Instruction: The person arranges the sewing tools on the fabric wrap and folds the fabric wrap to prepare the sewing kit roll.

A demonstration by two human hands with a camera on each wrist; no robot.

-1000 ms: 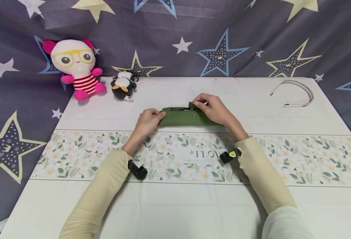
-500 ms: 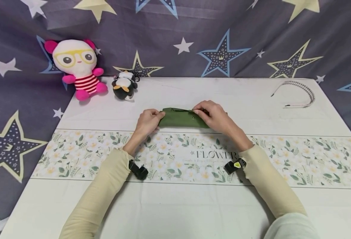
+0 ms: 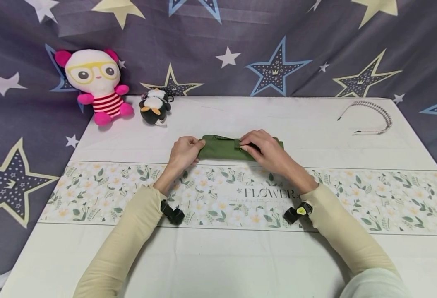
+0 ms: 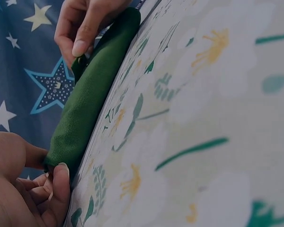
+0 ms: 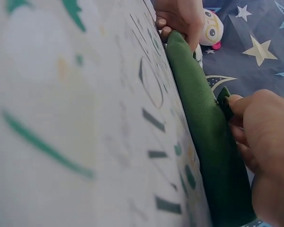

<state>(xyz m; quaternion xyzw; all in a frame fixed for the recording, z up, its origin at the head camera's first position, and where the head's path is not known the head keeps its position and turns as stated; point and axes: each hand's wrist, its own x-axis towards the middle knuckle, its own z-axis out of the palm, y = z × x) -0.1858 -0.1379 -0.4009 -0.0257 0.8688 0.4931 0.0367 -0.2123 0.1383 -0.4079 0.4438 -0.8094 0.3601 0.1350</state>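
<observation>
A long green fabric pouch (image 3: 220, 150), rolled or folded narrow, lies across the table just behind the floral band. My left hand (image 3: 183, 151) pinches its left end between thumb and fingers. In the right wrist view, my right hand (image 5: 267, 127) holds the small green tab (image 5: 225, 100) between thumb and fingers, with the tab bent over toward the pouch's front. A metal snap showed on the pouch's front earlier; the tab and fingers now cover most of it. Part of the pouch's right side is hidden behind my right hand.
A pink and white plush toy (image 3: 98, 89) with yellow glasses sits at the back left, beside a black and white penguin plush (image 3: 154, 108). A headband (image 3: 380, 114) lies at the back right. Starry cloth (image 3: 188, 49) hangs behind the white table (image 3: 218, 256).
My right hand has brought the tab from standing up at the pouch's top edge forward and down over its front. My left hand has stayed on the left end.
</observation>
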